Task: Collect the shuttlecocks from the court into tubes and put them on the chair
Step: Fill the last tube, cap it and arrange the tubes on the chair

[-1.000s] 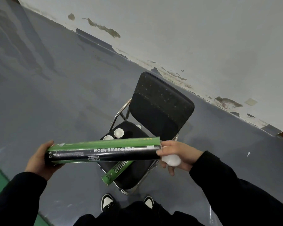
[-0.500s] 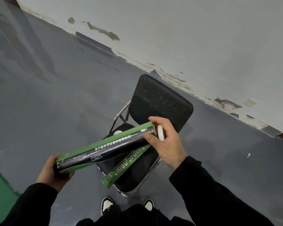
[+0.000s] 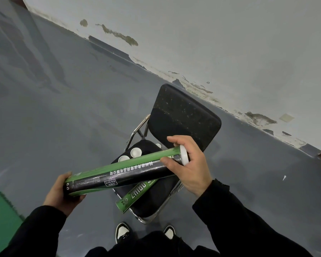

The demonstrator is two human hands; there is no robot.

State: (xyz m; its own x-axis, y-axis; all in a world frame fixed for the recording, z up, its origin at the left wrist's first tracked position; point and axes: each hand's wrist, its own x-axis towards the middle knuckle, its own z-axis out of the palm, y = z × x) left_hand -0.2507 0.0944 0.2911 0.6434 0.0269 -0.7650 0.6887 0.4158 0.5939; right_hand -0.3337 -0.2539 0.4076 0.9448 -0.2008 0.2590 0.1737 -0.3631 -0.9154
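The right hand (image 3: 190, 166), just right of the frame's centre, curls around the far end of a green and black shuttlecock tube (image 3: 122, 173), thumb across the dark side and fingers arched over a white cap (image 3: 184, 155) that sits at the mouth; whether the cap is fully seated cannot be told. The left hand (image 3: 62, 191), in the lower left, cups the tube's closed base, fingers wrapped underneath and thumb at the top edge. Between the two the tube lies slanted, low at the left and rising to the right, held in the air above the chair seat. It looks like a thin cardboard cylinder: light and stiff along its length, but with a smooth glossy skin that could slip and walls that would dent under a hard squeeze, so a hold at both ends, or a loose wrap near the middle, suits it best. Below it, on the black chair (image 3: 185, 119), a second green tube (image 3: 137, 193) already lies slantwise across the seat with its near end overhanging the front edge, and a few loose white caps (image 3: 136, 152) rest by the backrest. A small white speck lies on the grey floor (image 3: 63, 108) at the right; what it is cannot be told.
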